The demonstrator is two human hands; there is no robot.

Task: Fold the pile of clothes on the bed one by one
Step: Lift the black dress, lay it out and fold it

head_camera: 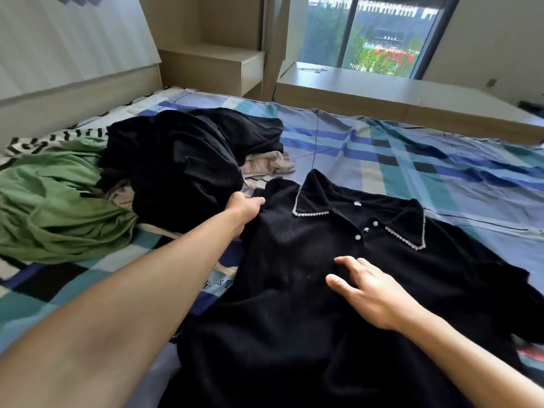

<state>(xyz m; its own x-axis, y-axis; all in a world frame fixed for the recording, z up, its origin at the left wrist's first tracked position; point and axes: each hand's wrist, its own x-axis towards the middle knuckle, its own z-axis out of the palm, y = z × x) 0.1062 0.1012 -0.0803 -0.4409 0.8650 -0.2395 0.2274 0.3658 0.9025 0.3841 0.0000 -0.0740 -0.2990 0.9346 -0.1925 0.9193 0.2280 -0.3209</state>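
The left hand (pixel 245 206) grips the shoulder edge of a black ribbed top (pixel 279 334) spread on the checked sheet (pixel 412 166). The right hand (pixel 366 287) rests flat, fingers splayed, on its chest. A crumpled pile (pixel 176 166) lies just left, and the sheet stretches away rightward.

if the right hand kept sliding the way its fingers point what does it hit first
The right hand rests on the black collared top, fingers aimed up-left. Sliding on across the fabric, it would probably meet the left hand gripping the top's shoulder; depth is hard to judge.
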